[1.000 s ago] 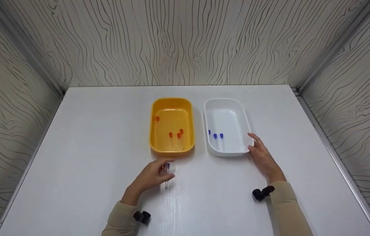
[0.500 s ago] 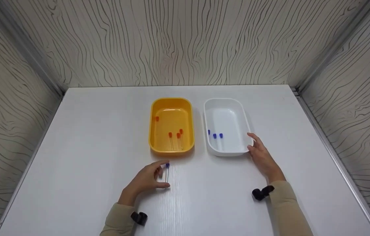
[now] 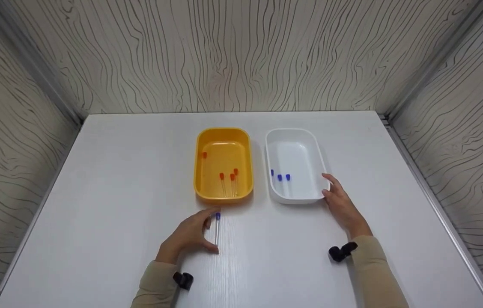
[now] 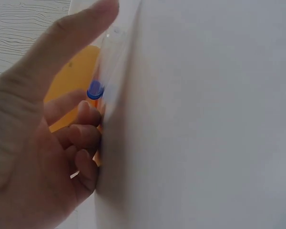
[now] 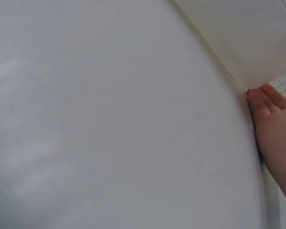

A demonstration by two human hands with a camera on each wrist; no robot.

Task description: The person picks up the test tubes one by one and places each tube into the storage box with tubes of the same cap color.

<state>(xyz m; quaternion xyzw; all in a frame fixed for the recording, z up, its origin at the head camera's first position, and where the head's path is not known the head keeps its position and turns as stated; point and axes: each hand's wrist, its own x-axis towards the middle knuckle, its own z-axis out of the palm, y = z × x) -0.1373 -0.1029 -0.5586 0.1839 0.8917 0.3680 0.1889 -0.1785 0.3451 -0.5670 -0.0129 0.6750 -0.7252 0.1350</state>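
A clear tube with a blue cap lies on the white table in front of the yellow tray. My left hand is around it, thumb and index finger spread towards its two ends. In the left wrist view the blue cap is close to the fingertips; whether they touch it I cannot tell. My right hand holds the near right side of the white tray, its fingertips at the rim. Three blue-capped tubes lie in that tray, their clear bodies hard to see.
Several red-capped tubes lie in the yellow tray, which stands just left of the white one with a narrow gap between. Wood-patterned panels close off the back and both sides of the table.
My left thumb has moved down and away from the index finger, widening the gap around the blue-capped tube. That tube has stayed in place. My right hand still holds the white tray.
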